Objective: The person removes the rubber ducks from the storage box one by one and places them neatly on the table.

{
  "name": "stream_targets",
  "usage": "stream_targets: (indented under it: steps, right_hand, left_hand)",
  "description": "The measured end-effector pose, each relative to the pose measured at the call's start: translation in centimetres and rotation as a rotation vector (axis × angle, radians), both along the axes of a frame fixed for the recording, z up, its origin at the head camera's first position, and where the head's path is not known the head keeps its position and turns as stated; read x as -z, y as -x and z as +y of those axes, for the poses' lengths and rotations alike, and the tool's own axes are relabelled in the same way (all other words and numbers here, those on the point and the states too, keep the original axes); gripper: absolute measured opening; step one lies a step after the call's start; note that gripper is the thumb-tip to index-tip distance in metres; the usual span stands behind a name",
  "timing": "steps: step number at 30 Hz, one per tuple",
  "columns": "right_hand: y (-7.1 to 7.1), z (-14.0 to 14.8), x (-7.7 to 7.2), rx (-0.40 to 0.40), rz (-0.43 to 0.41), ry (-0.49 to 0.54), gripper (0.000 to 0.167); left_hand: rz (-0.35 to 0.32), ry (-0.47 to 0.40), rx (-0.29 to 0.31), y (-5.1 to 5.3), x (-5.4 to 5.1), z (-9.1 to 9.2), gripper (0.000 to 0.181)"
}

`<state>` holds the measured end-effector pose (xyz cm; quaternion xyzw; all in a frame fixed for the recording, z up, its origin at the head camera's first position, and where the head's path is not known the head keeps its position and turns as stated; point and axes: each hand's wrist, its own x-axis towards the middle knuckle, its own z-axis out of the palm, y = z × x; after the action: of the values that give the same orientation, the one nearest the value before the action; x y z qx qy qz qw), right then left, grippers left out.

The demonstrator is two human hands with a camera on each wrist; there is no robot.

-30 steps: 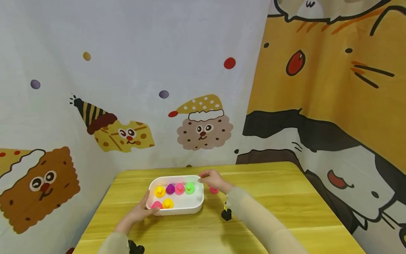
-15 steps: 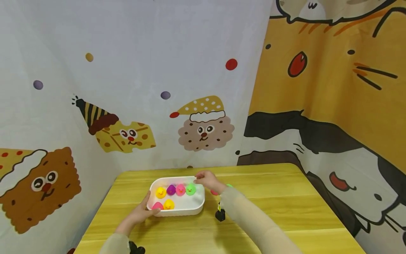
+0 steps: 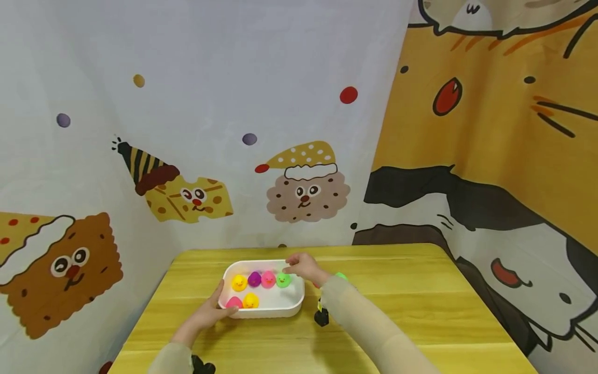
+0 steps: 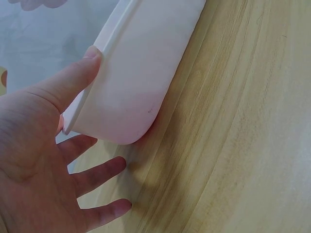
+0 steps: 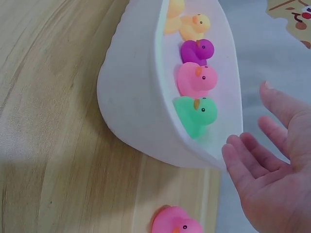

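while the left hand (image 3: 206,314) grips the white, round-cornered tub (image 5: 127,92) of bright ducks (image 5: 195,80), the right hand (image 3: 307,266) is relaxed alongside.

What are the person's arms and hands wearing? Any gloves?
No gloves: the left hand and right hand are bare. The left sleeve and right sleeve are long, plain and cream. A small black gadget shows near the right wrist, with some yellow; another black one shows near the left.

Perhaps a playroom: cartoon-printed backdrop (image 3: 299,78)
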<state>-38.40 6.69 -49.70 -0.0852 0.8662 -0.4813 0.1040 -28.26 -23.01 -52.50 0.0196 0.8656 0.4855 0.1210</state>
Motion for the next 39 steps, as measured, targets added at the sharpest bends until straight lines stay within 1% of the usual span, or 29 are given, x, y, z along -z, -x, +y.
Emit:
stream_targets:
  steps: [5,8,12,16,19,24,26,29,32,35,39]
  right_hand:
    - [0.0,-0.2,0.2,-0.04,0.042,-0.029,0.039]
    - [0.0,-0.3,0.4,-0.066,0.065,-0.055,0.039]
    - [0.1,-0.5,0.5,-0.091,0.072,-0.074,0.041]
    - [0.4,-0.8,0.7,-0.092,0.066,-0.098,0.041]
    - [0.4,-1.1,0.7,-0.082,0.032,-0.108,0.042]
    - [-0.2,-1.7,0.7,-0.103,-0.077,-0.05,0.053]
    - [-0.6,-2.0,0.9,-0.098,-0.108,-0.021,0.058]
    - [-0.8,-2.4,1.3,-0.049,-0.102,0.016,0.059]
    - [-0.9,-2.9,1.8,0.02,-0.069,0.052,0.056]
    - [-1.0,-3.4,2.3,0.094,-0.04,0.061,0.053]
    - [-1.2,-4.1,3.0,0.187,-0.017,0.083,0.054]
  left_hand:
    - [0.003,-0.014,0.001,0.0,-0.1,0.1,0.099]
    - [0.014,0.0,0.002,0.1,-0.1,0.2,0.1]
    - [0.017,0.029,-0.003,0.1,0.0,0.2,0.1]
    - [0.018,0.032,-0.006,0.2,0.1,0.1,0.1]
    - [0.018,0.024,-0.007,0.2,0.2,0.1,0.101]
    - [0.019,0.027,-0.01,0.0,0.3,0.1,0.1]
    - [0.023,0.031,-0.01,-0.1,0.3,0.2,0.1]
    - [0.03,0.025,-0.01,-0.2,0.2,0.2,0.1]
    - [0.032,0.014,-0.012,-0.2,0.1,0.2,0.1]
    - [0.029,0.011,-0.018,-0.2,0.2,0.1,0.1]
    - [0.024,0.014,-0.026,-0.1,0.3,-0.1,0.1]
